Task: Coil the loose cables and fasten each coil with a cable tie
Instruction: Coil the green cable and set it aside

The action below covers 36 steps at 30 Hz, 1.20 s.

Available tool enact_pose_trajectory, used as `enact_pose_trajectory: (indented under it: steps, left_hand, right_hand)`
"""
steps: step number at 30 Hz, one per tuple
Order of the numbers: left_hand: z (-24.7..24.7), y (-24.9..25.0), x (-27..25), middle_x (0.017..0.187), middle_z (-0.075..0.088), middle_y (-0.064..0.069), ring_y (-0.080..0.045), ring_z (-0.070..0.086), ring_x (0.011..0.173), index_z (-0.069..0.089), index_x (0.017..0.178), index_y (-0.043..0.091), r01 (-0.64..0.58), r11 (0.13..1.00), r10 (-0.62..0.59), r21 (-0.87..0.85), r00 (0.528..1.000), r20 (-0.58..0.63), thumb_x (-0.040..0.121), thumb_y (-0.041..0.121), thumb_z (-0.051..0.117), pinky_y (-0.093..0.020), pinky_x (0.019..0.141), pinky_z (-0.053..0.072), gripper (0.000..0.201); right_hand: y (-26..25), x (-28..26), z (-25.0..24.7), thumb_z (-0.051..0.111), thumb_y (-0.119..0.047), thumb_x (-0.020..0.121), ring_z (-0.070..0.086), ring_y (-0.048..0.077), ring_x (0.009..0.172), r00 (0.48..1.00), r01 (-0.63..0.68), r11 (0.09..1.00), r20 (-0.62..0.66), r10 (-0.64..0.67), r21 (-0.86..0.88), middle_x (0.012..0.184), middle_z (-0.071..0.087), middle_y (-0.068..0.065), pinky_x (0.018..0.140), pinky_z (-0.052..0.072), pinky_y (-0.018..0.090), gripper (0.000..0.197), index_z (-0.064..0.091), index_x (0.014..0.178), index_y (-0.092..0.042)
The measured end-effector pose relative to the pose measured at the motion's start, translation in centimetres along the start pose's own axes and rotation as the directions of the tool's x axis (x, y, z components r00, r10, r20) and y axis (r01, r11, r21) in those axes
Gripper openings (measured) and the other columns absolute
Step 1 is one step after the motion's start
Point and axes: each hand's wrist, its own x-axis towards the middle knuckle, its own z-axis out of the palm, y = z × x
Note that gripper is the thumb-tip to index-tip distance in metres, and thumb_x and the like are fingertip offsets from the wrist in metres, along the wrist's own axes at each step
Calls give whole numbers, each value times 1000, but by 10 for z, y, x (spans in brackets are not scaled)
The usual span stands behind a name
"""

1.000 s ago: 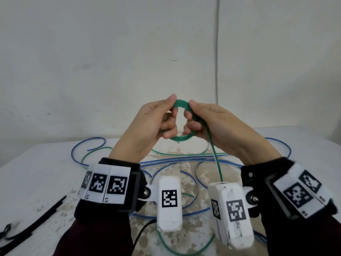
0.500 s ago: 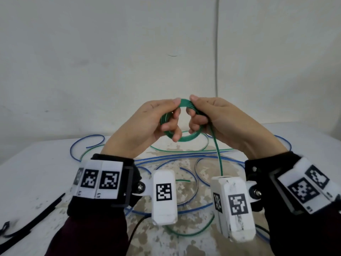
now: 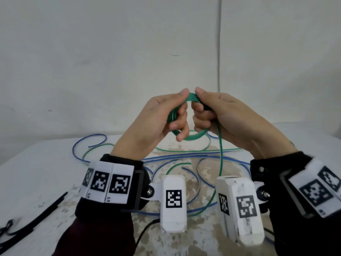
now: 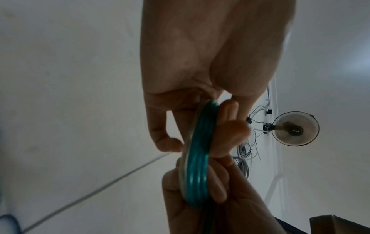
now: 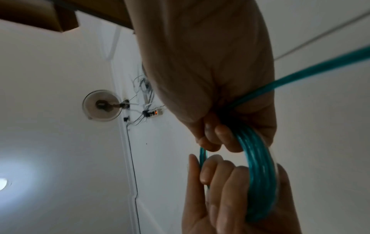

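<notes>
A small coil of green cable (image 3: 192, 138) is held up in the air between both hands, above the table. My left hand (image 3: 177, 115) grips its left side with the fingers curled through the loop. My right hand (image 3: 201, 109) grips the right side, and both thumbs meet on top of the coil. The coil (image 4: 197, 166) shows several turns side by side; the coil (image 5: 258, 174) looks the same from the right wrist. A green tail (image 3: 220, 156) drops from my right hand to the table. Black cable ties (image 3: 36, 218) lie at the left of the table.
Loose blue cables (image 3: 175, 159) and more green cable (image 3: 184, 150) sprawl in loops over the white, worn tabletop (image 3: 46, 172) under my hands. A white wall stands right behind the table. A fan (image 4: 295, 130) hangs on a far wall.
Both hands have risen a little and moved closer, the thumbs now meeting on top of the coil. The green tail on the table has shifted as it is drawn in.
</notes>
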Motion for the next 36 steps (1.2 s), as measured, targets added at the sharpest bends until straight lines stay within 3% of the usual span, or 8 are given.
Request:
enact_pose_trajectory:
  steps: [3,6,10,17,22,27,31,36]
  left_hand:
    - [0,0,-2,45,25,5,-14,31,36,39,64,11,10,999,-9,50,1000,-7,99,28,40,-24,54,28,39]
    - [-3,0,-3,49,22,7,-10,21,40,38,66,12,-2,998,4,62,1000,-31,99,29,40,-45,71,10,37]
    - [-6,2,-3,52,20,7,-11,16,45,35,67,14,-14,998,20,63,995,-94,99,30,40,-44,70,10,36]
    - [-5,4,-7,47,22,12,-11,13,44,36,62,12,69,980,-64,185,998,-29,96,28,47,-40,64,14,39]
    - [-7,5,-7,51,19,8,-11,14,45,38,59,13,57,959,-67,279,997,25,95,29,48,-34,57,12,40]
    - [-6,4,-4,52,23,10,-8,15,45,37,63,12,-50,988,62,146,995,-72,99,27,42,-20,46,14,40]
    - [5,-2,2,49,23,11,-9,15,45,36,66,14,-111,994,108,-5,978,-181,101,29,39,-24,49,13,38]
    - [4,-7,6,49,22,9,-9,16,43,37,67,15,-92,993,69,-70,957,-280,102,32,37,-23,47,19,39]
  right_hand:
    - [-2,-2,-1,35,-31,102,36,13,48,1000,-1,996,-4,1,-89,48,29,-7,59,41,21,40,46,68,-14]
    - [-1,-2,-3,36,-32,102,54,15,56,1000,-11,994,-6,10,-107,52,52,-1,62,51,22,41,59,75,-11]
    - [1,-3,-4,37,-30,101,67,14,73,1000,-12,992,11,14,-129,74,71,5,80,57,31,40,66,86,-9]
    - [-13,-11,-18,47,-25,98,70,17,72,990,74,937,-87,-110,-341,77,73,9,71,59,31,32,68,82,-7]
    - [-17,-15,-24,48,-23,97,72,16,76,988,82,928,-92,-123,-364,80,75,9,71,59,27,29,68,83,-8]
    - [-12,-14,-17,45,-24,97,72,19,80,999,34,958,-24,-43,-284,86,75,9,74,60,31,30,69,95,-6]
    - [-8,-8,-7,38,-27,101,69,19,72,1000,11,986,-27,-15,-166,73,70,9,68,59,30,37,66,93,-5]
    - [-2,-4,2,34,-19,102,67,17,74,999,40,996,39,-37,-77,69,66,7,79,58,32,31,60,91,-5]
